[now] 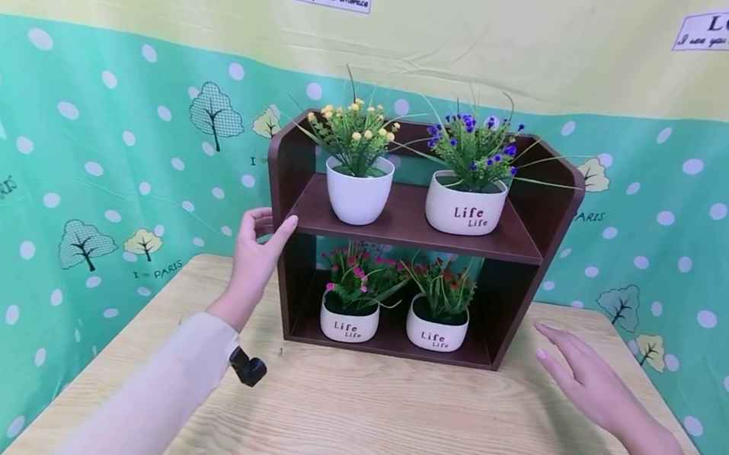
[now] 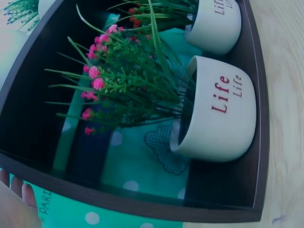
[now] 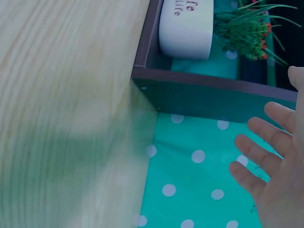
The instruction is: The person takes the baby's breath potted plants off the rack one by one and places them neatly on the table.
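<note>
A dark brown two-tier shelf (image 1: 415, 236) stands on the table. My left hand (image 1: 259, 248) is at its left side panel, thumb overlapping the front edge, fingers loosely bent outside the panel. To the right of the shelf, apart from it, my right hand (image 1: 593, 384) has its fingers extended and holds nothing. On the upper tier stand a white pot with yellow flowers (image 1: 359, 190) and a "Life" pot with blue-purple flowers (image 1: 464, 206). Below are a "Life" pot with pink flowers (image 2: 216, 114) and a "Life" pot with red flowers (image 3: 186, 28).
The light wooden table (image 1: 379, 429) extends in front of the shelf and to both sides. Behind and beside it hangs a green and yellow cloth (image 1: 104, 155) with white dots and printed trees. Black wrist cameras (image 1: 248, 367) sit at both cuffs.
</note>
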The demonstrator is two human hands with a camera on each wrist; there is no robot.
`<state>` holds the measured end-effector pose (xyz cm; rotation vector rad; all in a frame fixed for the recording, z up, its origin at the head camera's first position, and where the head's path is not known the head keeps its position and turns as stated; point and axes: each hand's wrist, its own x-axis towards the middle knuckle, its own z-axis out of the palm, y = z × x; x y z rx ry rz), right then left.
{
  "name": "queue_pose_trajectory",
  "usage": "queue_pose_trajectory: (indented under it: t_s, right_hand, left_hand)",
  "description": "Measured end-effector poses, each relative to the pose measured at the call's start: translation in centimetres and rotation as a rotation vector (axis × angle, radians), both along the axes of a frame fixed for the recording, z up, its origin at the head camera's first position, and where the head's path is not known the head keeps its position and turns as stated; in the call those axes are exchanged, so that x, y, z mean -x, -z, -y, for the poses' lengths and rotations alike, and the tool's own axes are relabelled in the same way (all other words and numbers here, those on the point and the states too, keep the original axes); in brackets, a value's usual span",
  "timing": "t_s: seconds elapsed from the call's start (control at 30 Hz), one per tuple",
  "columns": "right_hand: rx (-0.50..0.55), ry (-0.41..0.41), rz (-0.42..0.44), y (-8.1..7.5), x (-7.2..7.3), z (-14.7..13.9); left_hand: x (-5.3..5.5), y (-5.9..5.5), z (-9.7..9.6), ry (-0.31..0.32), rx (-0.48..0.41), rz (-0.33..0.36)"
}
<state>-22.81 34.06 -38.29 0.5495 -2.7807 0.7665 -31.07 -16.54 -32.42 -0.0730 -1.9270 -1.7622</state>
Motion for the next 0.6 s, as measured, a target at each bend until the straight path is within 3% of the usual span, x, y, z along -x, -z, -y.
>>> queue_pose_trajectory:
  t_s: [0.4, 0.6]
  right_hand:
    - [0.051, -0.036, -0.073, -2.6, -0.4, 2.5]
    - [0.114, -0.075, -0.193, -4.1, 0.0, 3.7]
  left_hand:
    - [0.4, -0.2, -1.2, -0.055, -0.078, -0.003]
    - [0.7, -0.4, -1.6, -0.074, -0.096, -0.003]
